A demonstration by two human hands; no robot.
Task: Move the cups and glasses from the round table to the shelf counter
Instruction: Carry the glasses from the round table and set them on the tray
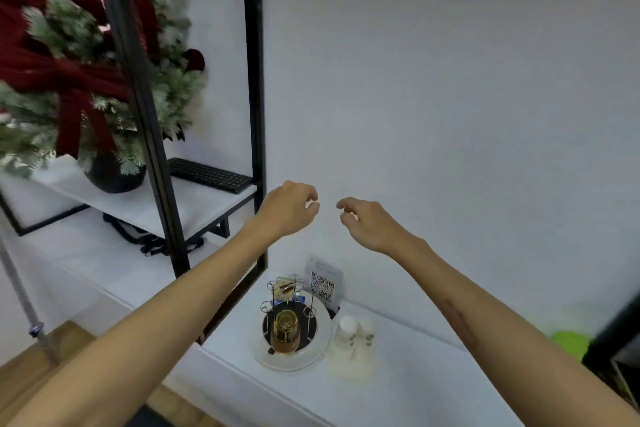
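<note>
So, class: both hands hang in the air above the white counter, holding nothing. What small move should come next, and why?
Probably turn away to fetch another cup. Both the left hand and the right hand are empty, fingers loosely curled, above the white counter, where two upturned white cups already stand beside the round tray.

Beside the wall, a dressed shelf and a few table oddments

We see a frosted Christmas tree (69, 55) with red bows in a dark pot (116, 177) beside a black keyboard (211, 175) on the black-framed shelf (254, 80); lower down, a QR-code card (323, 284) stands behind what may be a glass bottle (285, 333) on a round tray (320, 343).
</note>
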